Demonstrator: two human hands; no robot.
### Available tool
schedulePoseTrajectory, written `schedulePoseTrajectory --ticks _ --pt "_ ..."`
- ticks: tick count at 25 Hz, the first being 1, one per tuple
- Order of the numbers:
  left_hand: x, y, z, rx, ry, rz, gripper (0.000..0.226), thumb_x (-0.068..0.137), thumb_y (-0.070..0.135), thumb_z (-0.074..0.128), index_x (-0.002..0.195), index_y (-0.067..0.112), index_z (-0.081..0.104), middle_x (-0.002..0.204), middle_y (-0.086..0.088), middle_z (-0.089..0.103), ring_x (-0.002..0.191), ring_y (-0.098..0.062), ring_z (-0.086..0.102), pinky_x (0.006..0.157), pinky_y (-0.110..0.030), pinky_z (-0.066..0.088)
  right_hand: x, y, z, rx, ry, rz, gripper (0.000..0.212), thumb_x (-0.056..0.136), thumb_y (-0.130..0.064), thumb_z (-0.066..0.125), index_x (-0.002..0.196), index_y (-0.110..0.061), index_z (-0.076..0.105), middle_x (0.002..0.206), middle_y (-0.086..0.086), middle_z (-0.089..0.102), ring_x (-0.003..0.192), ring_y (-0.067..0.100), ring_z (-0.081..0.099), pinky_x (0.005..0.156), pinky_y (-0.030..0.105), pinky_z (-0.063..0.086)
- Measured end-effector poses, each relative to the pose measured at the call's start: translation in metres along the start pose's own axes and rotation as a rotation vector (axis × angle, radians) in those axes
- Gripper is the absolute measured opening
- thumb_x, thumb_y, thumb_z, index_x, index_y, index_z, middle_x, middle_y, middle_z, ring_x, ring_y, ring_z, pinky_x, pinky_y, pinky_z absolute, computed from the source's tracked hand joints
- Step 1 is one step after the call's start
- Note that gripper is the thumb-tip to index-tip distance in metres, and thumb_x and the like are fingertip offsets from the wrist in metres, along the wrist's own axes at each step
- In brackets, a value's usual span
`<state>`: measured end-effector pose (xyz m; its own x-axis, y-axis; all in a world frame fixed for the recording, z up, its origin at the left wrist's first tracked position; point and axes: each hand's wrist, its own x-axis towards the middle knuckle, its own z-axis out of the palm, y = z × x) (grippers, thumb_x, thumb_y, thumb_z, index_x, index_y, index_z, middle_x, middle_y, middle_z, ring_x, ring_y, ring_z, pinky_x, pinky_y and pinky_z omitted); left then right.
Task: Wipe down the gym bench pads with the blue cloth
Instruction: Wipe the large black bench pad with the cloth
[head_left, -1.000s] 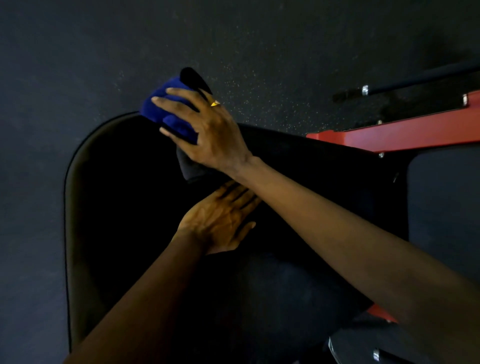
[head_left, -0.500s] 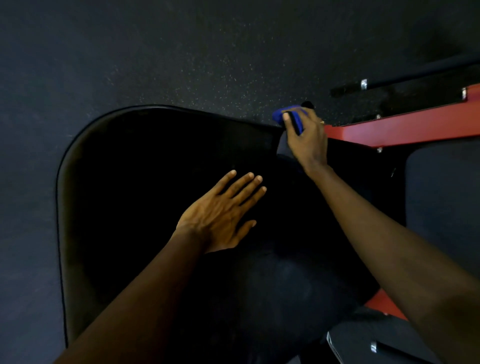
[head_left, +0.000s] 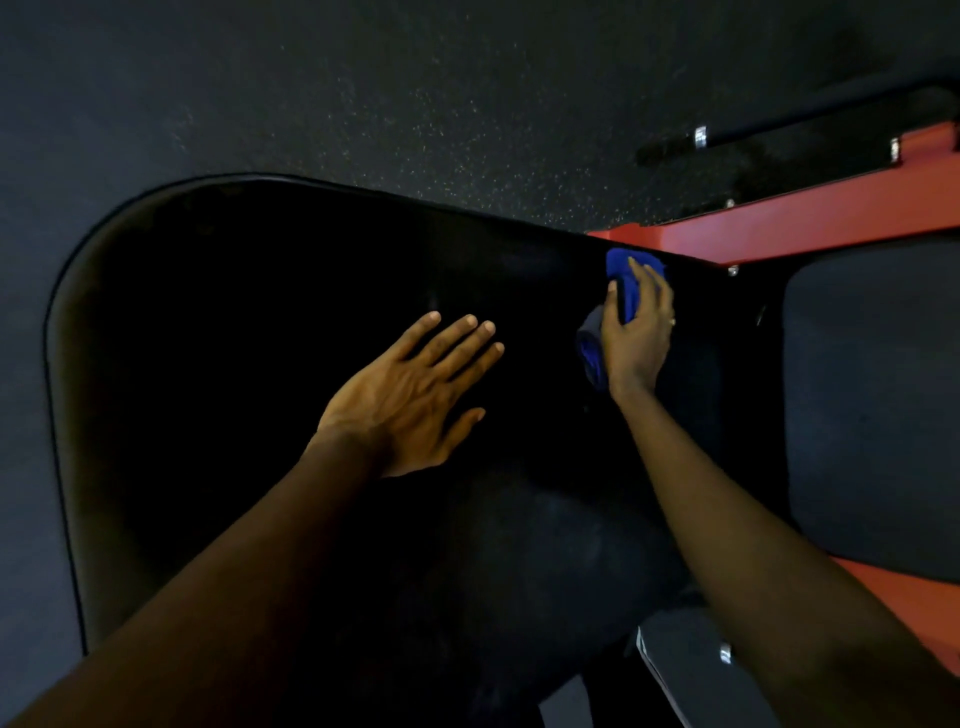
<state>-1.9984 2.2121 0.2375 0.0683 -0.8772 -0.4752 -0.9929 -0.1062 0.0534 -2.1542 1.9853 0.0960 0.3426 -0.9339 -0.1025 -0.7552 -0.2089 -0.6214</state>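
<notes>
Right hand (head_left: 636, 338) curled round cloth (head_left: 628, 280) at pad (head_left: 208, 364) far-right edge, beside red frame (head_left: 810, 218); left hand (head_left: 410, 400) flat, fingers spread, holding nothing; risk: bunched cloth probably skips patches, slips off edge

Floor: dark rubber gym flooring (head_left: 363, 93), light speckles, fills top and left. Red steel frame beam (head_left: 831, 218) runs from centre-right up to the right edge; small bolt (head_left: 733, 269) just under it. Black bar (head_left: 805, 130) lies on the floor above the beam, chrome band (head_left: 701, 136) near its left end. More red frame (head_left: 909, 587) lower right. Grey metal plate (head_left: 675, 670) bottom centre-right, details too dark.
</notes>
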Motion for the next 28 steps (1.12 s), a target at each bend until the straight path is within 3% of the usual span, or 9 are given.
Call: schedulePoseTrajectory --ticks 3,7,11,15,17,21,24,28 --pt "0.000 0.003 -0.001 0.026 0.024 -0.002 0.071 0.103 0.055 0.005 0.161 0.017 -0.012 0.169 -0.007 -0.015 0.156 -0.023 -0.015 0.126 -0.047 -0.009 -0.045 -0.013 -0.007 0.034 -0.009 -0.089 0.045 0.099 -0.040 0.055 0.139 -0.023 0.060 0.147 0.005 0.053 0.138 0.025 0.050 0.117 0.045 0.038" --pt "-0.001 0.003 -0.002 0.016 0.015 -0.011 0.070 0.102 0.055 0.001 0.161 0.020 -0.012 0.168 -0.009 -0.016 0.156 -0.025 -0.015 0.126 -0.048 -0.007 -0.129 -0.015 -0.021 0.033 -0.144 -0.127 0.046 0.101 -0.033 0.057 0.147 -0.024 0.052 0.153 0.002 0.046 0.146 0.024 0.039 0.123 0.025 0.022" --pt "0.000 0.002 -0.002 0.047 -0.002 -0.039 0.073 0.097 0.058 -0.003 0.162 0.023 -0.009 0.168 -0.012 -0.014 0.156 -0.028 -0.013 0.127 -0.049 -0.002 -0.042 -0.022 0.003 0.007 -0.048 -0.053 0.048 0.097 -0.039 0.054 0.143 -0.025 0.056 0.149 0.004 0.052 0.140 0.025 0.048 0.116 0.048 0.038" --pt "0.002 0.000 -0.001 0.070 0.005 -0.038 0.071 0.101 0.060 0.002 0.161 0.026 -0.014 0.168 -0.009 -0.016 0.155 -0.026 -0.017 0.127 -0.048 -0.004 0.033 -0.032 0.015 -0.021 -0.101 0.042 0.052 0.096 -0.053 0.052 0.143 -0.031 0.054 0.151 0.000 0.048 0.138 0.025 0.046 0.111 0.050 0.042" --pt "0.001 0.001 0.000 0.079 0.007 -0.044 0.071 0.101 0.061 0.003 0.161 0.027 -0.014 0.169 -0.009 -0.015 0.155 -0.026 -0.016 0.127 -0.048 -0.005 0.012 -0.035 0.012 -0.006 -0.101 0.012 0.055 0.095 -0.059 0.048 0.142 -0.032 0.055 0.152 -0.001 0.047 0.141 0.026 0.043 0.114 0.050 0.038" --pt "0.002 0.002 -0.001 0.123 -0.019 -0.073 0.073 0.096 0.063 -0.003 0.159 0.030 -0.017 0.167 -0.007 -0.019 0.154 -0.024 -0.020 0.126 -0.047 -0.007 -0.104 -0.014 -0.014 0.014 -0.090 -0.188 0.047 0.099 -0.044 0.056 0.144 -0.027 0.055 0.153 -0.001 0.047 0.145 0.027 0.041 0.120 0.042 0.032" --pt "0.002 0.004 -0.001 0.126 -0.020 -0.083 0.075 0.094 0.066 -0.008 0.159 0.032 -0.019 0.167 -0.005 -0.021 0.153 -0.023 -0.021 0.126 -0.046 -0.008 -0.175 0.017 -0.043 0.004 -0.223 -0.202 0.050 0.102 -0.042 0.052 0.149 -0.027 0.048 0.158 -0.003 0.040 0.149 0.024 0.034 0.119 0.038 0.027" --pt "0.001 0.003 0.006 0.128 0.052 -0.085 0.073 0.097 0.067 -0.001 0.162 0.032 -0.004 0.170 -0.004 -0.005 0.156 -0.023 -0.009 0.127 -0.047 0.000 -0.145 0.043 -0.038 -0.006 -0.190 -0.206 0.050 0.102 -0.042 0.048 0.148 -0.022 0.050 0.155 0.003 0.045 0.149 0.030 0.035 0.121 0.040 0.029"
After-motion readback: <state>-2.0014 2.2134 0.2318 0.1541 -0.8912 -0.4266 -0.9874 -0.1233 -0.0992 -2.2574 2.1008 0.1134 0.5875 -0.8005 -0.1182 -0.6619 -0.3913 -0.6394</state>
